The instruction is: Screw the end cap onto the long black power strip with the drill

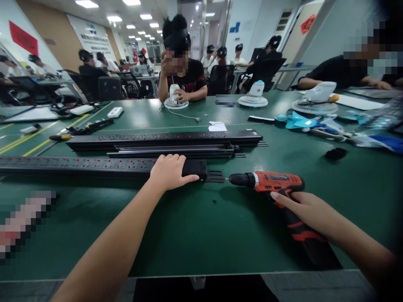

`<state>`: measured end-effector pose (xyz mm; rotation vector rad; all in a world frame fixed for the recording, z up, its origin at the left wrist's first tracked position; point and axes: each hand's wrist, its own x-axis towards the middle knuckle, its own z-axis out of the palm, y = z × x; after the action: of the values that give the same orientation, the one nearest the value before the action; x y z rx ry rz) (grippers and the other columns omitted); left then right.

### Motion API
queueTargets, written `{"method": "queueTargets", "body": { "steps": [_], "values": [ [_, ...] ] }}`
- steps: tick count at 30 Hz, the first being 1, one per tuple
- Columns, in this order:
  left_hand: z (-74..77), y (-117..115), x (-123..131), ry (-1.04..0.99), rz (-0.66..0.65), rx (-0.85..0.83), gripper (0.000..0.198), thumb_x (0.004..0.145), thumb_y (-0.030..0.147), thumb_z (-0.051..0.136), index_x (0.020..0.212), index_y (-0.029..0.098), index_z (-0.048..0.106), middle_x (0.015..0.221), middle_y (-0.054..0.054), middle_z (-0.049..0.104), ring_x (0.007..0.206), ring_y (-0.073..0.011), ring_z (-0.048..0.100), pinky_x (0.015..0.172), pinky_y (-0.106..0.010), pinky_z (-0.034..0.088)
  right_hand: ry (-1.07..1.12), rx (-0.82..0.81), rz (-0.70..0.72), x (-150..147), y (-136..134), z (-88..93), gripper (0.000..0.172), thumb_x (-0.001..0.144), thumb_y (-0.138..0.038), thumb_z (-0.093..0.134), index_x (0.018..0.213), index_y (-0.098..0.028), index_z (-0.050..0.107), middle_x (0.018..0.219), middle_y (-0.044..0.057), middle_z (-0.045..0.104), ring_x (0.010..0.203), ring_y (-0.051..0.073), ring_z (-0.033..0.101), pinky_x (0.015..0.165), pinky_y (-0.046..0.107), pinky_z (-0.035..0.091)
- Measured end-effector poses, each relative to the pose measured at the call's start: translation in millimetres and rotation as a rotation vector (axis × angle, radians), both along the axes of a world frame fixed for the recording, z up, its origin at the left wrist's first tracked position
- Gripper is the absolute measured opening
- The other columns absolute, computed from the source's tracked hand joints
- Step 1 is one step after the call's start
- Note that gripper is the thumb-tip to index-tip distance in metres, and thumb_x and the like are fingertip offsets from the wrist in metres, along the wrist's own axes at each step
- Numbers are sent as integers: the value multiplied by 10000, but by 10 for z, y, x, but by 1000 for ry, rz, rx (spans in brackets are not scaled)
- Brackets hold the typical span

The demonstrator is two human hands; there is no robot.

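A long black power strip [94,165] with red switches and rows of sockets lies across the near part of the table. My left hand [169,171] grips it near its right end, fingers over the top and thumb along the front side. Thin metal prongs [215,176] stick out from that end. My right hand [304,205] is closed around the handle of an orange and black cordless drill [278,183], which points left. The drill's bit tip is close to the prongs; whether they touch I cannot tell. A small dark piece [214,201] lies just below.
Behind lie a second power strip [166,136] and a black open channel [173,150]. White fan parts [253,100] and blue fan blades [296,121] are at the back right. A screwdriver [61,137] lies left. Across the green table [233,239], a person [198,79] handles a fan base.
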<state>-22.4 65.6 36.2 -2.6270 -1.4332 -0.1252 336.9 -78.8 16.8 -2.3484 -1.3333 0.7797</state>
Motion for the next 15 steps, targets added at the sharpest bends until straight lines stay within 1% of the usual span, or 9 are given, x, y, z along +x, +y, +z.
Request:
{"method": "queueTargets", "body": {
  "steps": [4, 7, 10, 12, 15],
  "values": [
    [-2, -5, -9, 4, -6, 16, 872, 809, 872, 269, 1218, 168, 582, 1150, -151, 658, 1048, -337, 585, 887, -439, 379, -16, 24, 28, -38, -12, 12, 537, 797, -606, 631, 483, -225, 420, 456, -29, 424, 429, 133, 410, 449, 268, 275],
    [4, -12, -12, 7, -16, 22, 878, 816, 866, 263, 1211, 151, 583, 1146, -155, 659, 1037, -344, 590, 873, -448, 388, -60, 46, 47, -36, -20, -1, 534, 797, -619, 619, 491, -227, 426, 460, -30, 420, 429, 132, 408, 452, 273, 274],
    [12, -16, -10, 11, -11, 18, 870, 812, 871, 258, 1202, 165, 587, 1149, -151, 662, 1034, -340, 593, 874, -442, 390, -104, 78, 64, -27, -17, -7, 540, 783, -625, 633, 483, -233, 416, 444, -32, 417, 418, 133, 400, 449, 279, 269],
    [11, -13, -9, 7, -12, 14, 870, 810, 873, 256, 1207, 174, 586, 1154, -150, 661, 1041, -338, 591, 879, -439, 387, -158, 77, 75, -31, -16, 10, 555, 780, -643, 628, 473, -237, 406, 433, -23, 437, 414, 142, 418, 455, 285, 272],
    [1, -4, -10, -3, -11, 7, 876, 806, 877, 258, 1224, 179, 582, 1167, -152, 655, 1053, -340, 584, 890, -441, 379, -224, 53, 67, -51, -21, 58, 563, 775, -687, 609, 485, -239, 434, 442, -1, 498, 423, 167, 478, 459, 289, 283]
  ]
}}
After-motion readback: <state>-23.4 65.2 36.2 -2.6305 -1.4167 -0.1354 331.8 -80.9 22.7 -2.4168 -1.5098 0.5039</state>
